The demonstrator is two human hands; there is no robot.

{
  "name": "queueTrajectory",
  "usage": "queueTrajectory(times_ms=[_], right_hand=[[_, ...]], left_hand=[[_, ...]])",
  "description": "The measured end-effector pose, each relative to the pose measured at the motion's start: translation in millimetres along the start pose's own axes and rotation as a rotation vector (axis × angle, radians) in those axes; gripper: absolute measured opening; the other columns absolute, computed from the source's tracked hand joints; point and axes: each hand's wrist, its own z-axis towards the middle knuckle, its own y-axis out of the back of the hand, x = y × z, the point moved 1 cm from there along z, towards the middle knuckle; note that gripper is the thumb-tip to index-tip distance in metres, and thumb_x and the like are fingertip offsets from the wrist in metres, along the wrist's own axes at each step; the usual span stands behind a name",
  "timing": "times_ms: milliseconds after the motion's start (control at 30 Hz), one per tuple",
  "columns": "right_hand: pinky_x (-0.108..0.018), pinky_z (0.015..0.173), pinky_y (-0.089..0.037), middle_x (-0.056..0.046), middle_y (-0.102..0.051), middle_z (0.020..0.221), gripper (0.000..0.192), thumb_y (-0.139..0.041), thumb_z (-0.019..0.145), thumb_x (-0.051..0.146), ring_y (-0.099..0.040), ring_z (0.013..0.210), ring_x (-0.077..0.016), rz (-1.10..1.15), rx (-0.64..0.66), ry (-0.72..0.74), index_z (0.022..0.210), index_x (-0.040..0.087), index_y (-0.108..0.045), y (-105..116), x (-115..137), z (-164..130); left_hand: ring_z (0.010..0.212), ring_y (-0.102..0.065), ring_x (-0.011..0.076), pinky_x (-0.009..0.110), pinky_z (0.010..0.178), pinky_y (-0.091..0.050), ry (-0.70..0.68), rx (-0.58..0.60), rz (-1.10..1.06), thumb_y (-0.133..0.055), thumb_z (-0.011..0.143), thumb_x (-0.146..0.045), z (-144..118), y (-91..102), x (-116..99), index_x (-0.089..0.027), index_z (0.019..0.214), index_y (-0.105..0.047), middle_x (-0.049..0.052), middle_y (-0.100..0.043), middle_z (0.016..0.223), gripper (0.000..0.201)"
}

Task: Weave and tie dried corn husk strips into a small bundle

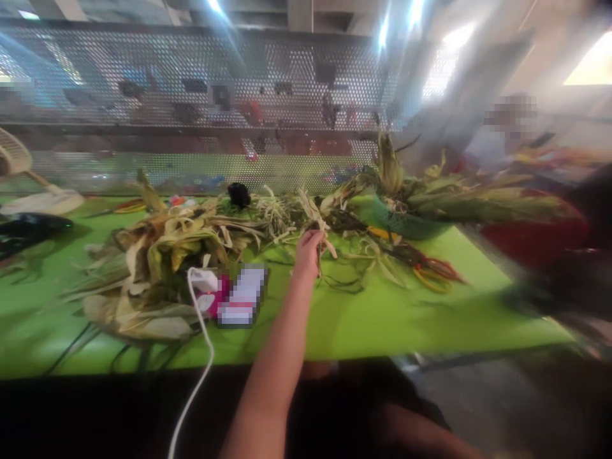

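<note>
My left hand (308,252) reaches out over the green table and pinches a small bunch of dry, pale husk strips (313,210). Loose strips and thin stems (373,258) lie on the table beside it. A large heap of dried corn husks (186,242) spreads to its left. Scissors (433,274) with orange and yellow handles rest to the right. What looks like my right forearm (425,437) shows blurred at the bottom right, below the table edge; the hand itself is hidden.
A phone (243,296) lies beside a pink power block with a white charger (203,280) and cable. A green basket (406,217) overflows with long husks. Behind stands a perforated metal screen (191,95). A blurred person (492,137) is at the right; a fan (43,201) stands left.
</note>
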Motion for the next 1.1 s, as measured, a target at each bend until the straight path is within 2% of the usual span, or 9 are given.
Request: queueTrajectory(times_ms=[167, 333, 400, 500, 633, 733, 833, 933, 1100], right_hand=[[-0.039, 0.095, -0.045, -0.008, -0.067, 0.117, 0.039, -0.064, 0.073, 0.028, -0.061, 0.109, -0.0293, -0.090, -0.119, 0.175, 0.111, 0.024, -0.072, -5, 23, -6], [-0.031, 0.090, -0.048, -0.005, -0.069, 0.112, 0.033, -0.065, 0.083, 0.033, -0.064, 0.101, -0.0207, -0.138, -0.003, 0.542, 0.114, 0.025, -0.070, 39, 98, -39], [-0.028, 0.085, -0.048, -0.005, -0.071, 0.103, 0.025, -0.058, 0.091, 0.034, -0.065, 0.094, -0.0179, -0.149, -0.206, 0.596, 0.109, 0.024, -0.071, 73, 124, -44], [-0.029, 0.080, -0.048, -0.005, -0.071, 0.096, 0.022, -0.059, 0.090, 0.037, -0.064, 0.088, -0.0182, -0.181, -0.742, 0.630, 0.102, 0.022, -0.071, 134, 151, -27], [-0.026, 0.065, -0.046, -0.003, -0.069, 0.085, 0.026, -0.062, 0.085, 0.041, -0.059, 0.070, -0.0149, -0.090, -1.003, 0.630, 0.097, 0.019, -0.069, 199, 173, 20], [-0.024, 0.058, -0.042, 0.000, -0.063, 0.070, 0.028, -0.065, 0.081, 0.046, -0.054, 0.061, -0.0134, -0.039, -1.026, 0.597, 0.084, 0.018, -0.067, 219, 178, 53], [-0.024, 0.056, -0.039, 0.001, -0.060, 0.066, 0.029, -0.060, 0.082, 0.048, -0.052, 0.059, -0.0133, 0.007, -1.102, 0.603, 0.078, 0.019, -0.064, 219, 170, 78], [-0.026, 0.058, -0.036, 0.001, -0.059, 0.066, 0.025, -0.056, 0.085, 0.041, -0.050, 0.061, -0.0140, -0.137, -1.269, 0.582, 0.075, 0.019, -0.063, 215, 151, 95], [-0.027, 0.065, -0.040, -0.002, -0.064, 0.075, 0.021, -0.056, 0.085, 0.036, -0.054, 0.068, -0.0161, -0.281, -1.275, 0.619, 0.080, 0.019, -0.066, 222, 129, 105]], left_hand=[[0.052, -0.050, 0.0056, 0.019, 0.052, -0.040, -0.010, 0.062, 0.036, -0.078, 0.060, -0.030, -1, -1.7, 3, -0.015, 0.071, -0.062, -0.004, -0.058, 0.059, 0.025], [0.055, -0.051, 0.0058, 0.020, 0.056, -0.040, 0.006, 0.168, 0.077, -0.078, 0.063, -0.032, -3, -1.8, 5, -0.015, 0.076, -0.064, -0.004, -0.059, 0.064, 0.025], [0.057, -0.051, 0.0061, 0.020, 0.057, -0.040, 0.013, 0.228, 0.104, -0.077, 0.065, -0.032, -5, -2.7, 4, -0.016, 0.077, -0.064, -0.004, -0.058, 0.065, 0.024], [0.059, -0.052, 0.0067, 0.020, 0.059, -0.040, 0.017, 0.312, 0.145, -0.076, 0.067, -0.031, -10, -5.4, 2, -0.016, 0.078, -0.065, -0.003, -0.059, 0.067, 0.021], [0.060, -0.053, 0.0067, 0.020, 0.060, -0.041, 0.024, 0.358, 0.197, -0.075, 0.068, -0.030, -16, -8.4, -1, -0.016, 0.079, -0.065, -0.003, -0.060, 0.068, 0.021], [0.059, -0.053, 0.0072, 0.019, 0.058, -0.041, 0.025, 0.351, 0.202, -0.075, 0.068, -0.031, -15, -8.9, -2, -0.016, 0.078, -0.065, -0.003, -0.060, 0.066, 0.021], [0.060, -0.054, 0.0080, 0.020, 0.059, -0.043, 0.002, 0.274, 0.167, -0.075, 0.067, -0.030, -11, -7.8, -3, -0.016, 0.078, -0.065, -0.003, -0.060, 0.066, 0.021], [0.060, -0.053, 0.0075, 0.020, 0.060, -0.043, -0.045, 0.140, 0.093, -0.074, 0.068, -0.029, -5, -5.0, -3, -0.016, 0.077, -0.063, -0.003, -0.059, 0.067, 0.019], [0.058, -0.050, 0.0093, 0.023, 0.058, -0.040, -0.182, 0.048, 0.265, -0.066, 0.075, -0.029, 4, 0.5, 1, -0.018, 0.074, -0.060, -0.002, -0.055, 0.065, 0.012]])
